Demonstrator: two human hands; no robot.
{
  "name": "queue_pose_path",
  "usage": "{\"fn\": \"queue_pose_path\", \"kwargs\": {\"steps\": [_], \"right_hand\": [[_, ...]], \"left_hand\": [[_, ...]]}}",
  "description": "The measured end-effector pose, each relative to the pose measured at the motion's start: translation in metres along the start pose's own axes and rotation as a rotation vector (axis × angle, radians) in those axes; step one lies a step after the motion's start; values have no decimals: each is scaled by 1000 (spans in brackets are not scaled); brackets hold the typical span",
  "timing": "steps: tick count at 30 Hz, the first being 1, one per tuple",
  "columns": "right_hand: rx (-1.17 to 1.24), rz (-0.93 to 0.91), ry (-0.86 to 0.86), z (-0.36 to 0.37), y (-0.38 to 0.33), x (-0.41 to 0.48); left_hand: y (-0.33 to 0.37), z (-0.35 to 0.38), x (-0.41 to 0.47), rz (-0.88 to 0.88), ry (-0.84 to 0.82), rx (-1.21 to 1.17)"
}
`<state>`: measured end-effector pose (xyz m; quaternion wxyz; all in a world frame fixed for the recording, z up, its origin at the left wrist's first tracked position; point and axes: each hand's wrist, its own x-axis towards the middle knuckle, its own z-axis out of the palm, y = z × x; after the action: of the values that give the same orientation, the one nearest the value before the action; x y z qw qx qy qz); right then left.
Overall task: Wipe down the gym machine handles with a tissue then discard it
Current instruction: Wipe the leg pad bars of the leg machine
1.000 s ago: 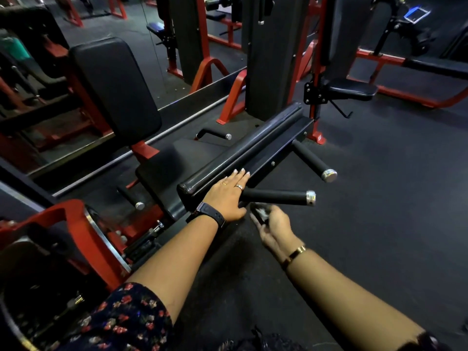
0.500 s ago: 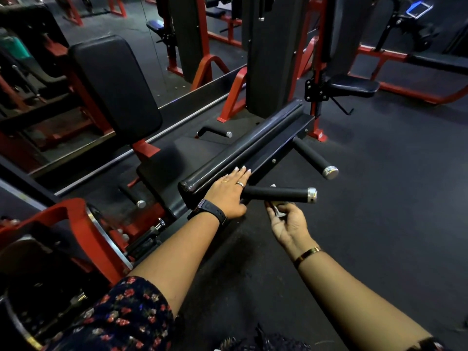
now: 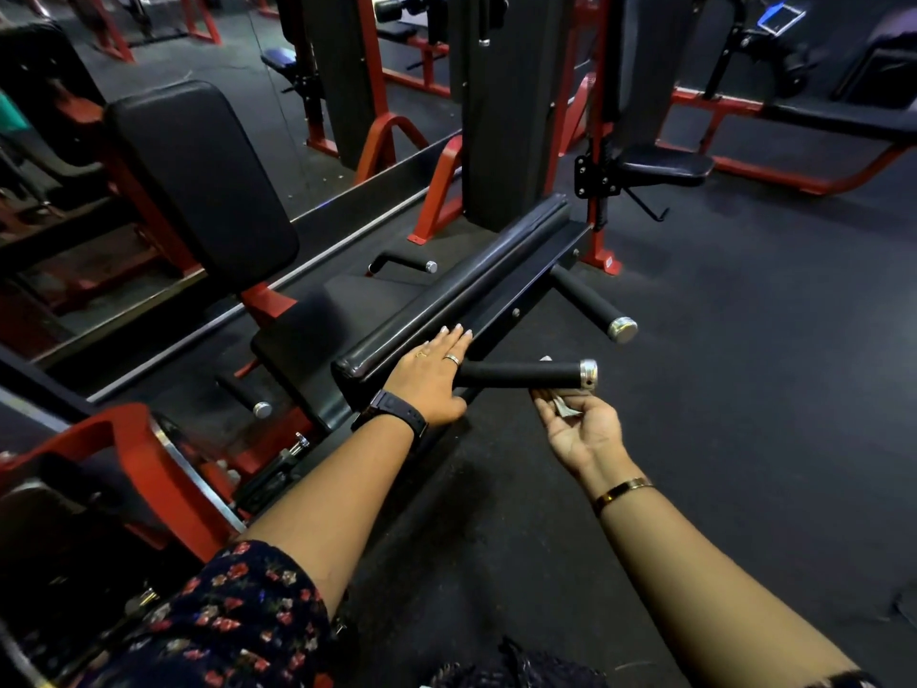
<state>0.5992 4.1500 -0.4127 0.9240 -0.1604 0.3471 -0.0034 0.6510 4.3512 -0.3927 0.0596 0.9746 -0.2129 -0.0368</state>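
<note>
Flat on the padded bar lies the left hand, held straight. The right hand is palm-up, loosely curled round the crumpled tissue just under the near handle. That loose hold could drop the tissue or miss the handle's top side.

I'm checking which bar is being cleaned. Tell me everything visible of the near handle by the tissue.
The near handle is a straight, roughly level bar jutting from the machine's black frame. Its grip looks like matte black foam, ending in a shiny metal cap. The right hand, palm up, curls under it near the cap with a crumpled white tissue; a white corner shows above the bar. The left hand covers its root.
</note>
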Motion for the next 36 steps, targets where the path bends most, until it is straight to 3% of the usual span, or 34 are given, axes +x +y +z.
{"fn": "queue_pose_path", "kwargs": {"steps": [8, 10, 12, 14, 16, 18, 21, 25, 29, 31, 36], "right_hand": [[-4, -317, -52, 2, -23, -11], [-374, -513, -109, 6, -33, -15], [-1035, -738, -176, 10, -42, -19], [-1609, -852, -189, 15, -41, -19], [-2021, -998, -96, 19, -29, -20], [-2272, -1191, 26, 23, -9, -17], [-2385, -1223, 30, 39, 24, -15], [-2476, -1313, -186, 33, 61, -8], [-2532, -1455, -363, 8, 40, -10], [-2511, -1517, -286, 0, 20, -13], [-2425, -1453, 74, -5, 7, -21]], "left_hand": [[0, 0, 0, 6, -2, 14], [0, 0, 0, 8, 6, 18], [0, 0, 0, 10, 10, 22], [0, 1, 0, 9, 12, 23], [0, 2, 0, 14, 19, 31], [0, 2, 0, 17, 20, 46], [0, 2, 2, 16, 35, 47], [0, 5, 1, 15, 68, 74], [1, 5, 1, 10, 82, 70], [1, 6, 1, 10, 90, 66], [2, 7, 2, 3, 91, 75]]}}
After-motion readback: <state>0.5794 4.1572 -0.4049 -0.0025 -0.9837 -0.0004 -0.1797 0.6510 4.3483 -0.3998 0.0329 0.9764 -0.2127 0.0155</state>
